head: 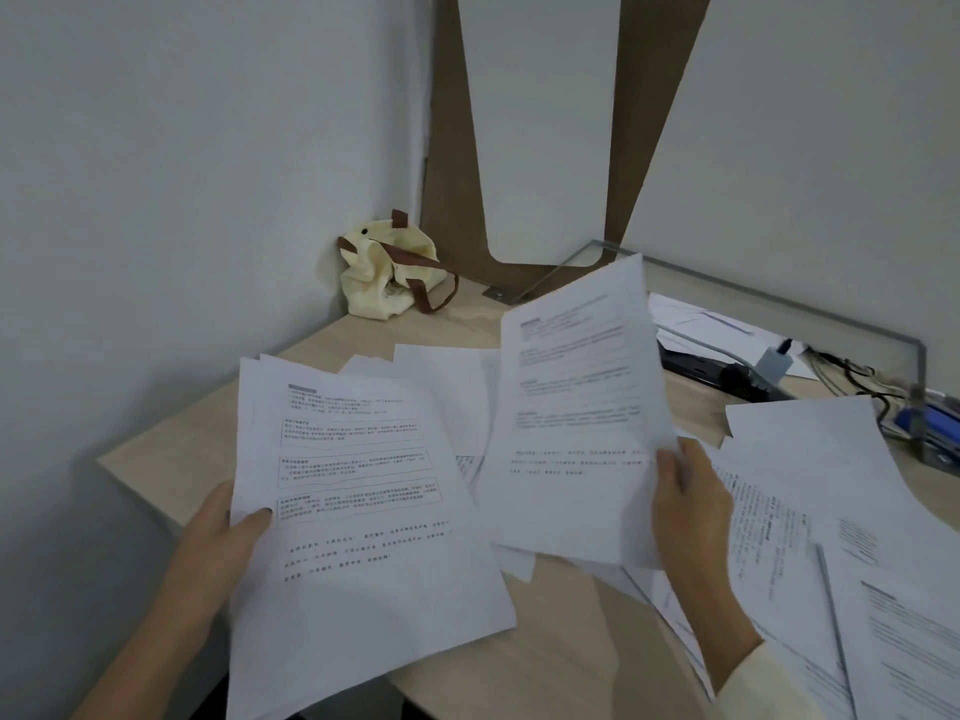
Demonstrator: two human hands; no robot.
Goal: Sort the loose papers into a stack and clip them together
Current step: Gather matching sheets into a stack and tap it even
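Observation:
My left hand (228, 532) grips the left edge of a small stack of printed sheets (358, 537), held above the near left corner of the desk. My right hand (685, 506) holds a single printed sheet (571, 407) by its right edge, lifted and tilted upright over the desk's middle. More loose papers (810, 511) lie scattered on the right side of the desk, and a few blank sheets (447, 376) lie flat behind the two held ones. No clip is in view.
A light wooden desk (561, 641) sits in a room corner against white walls. A cream cloth bag (389, 272) with brown straps rests at the back left. A black power strip (727, 374) and cables (852, 371) lie at the back right, with a blue object (930, 423) at the right edge.

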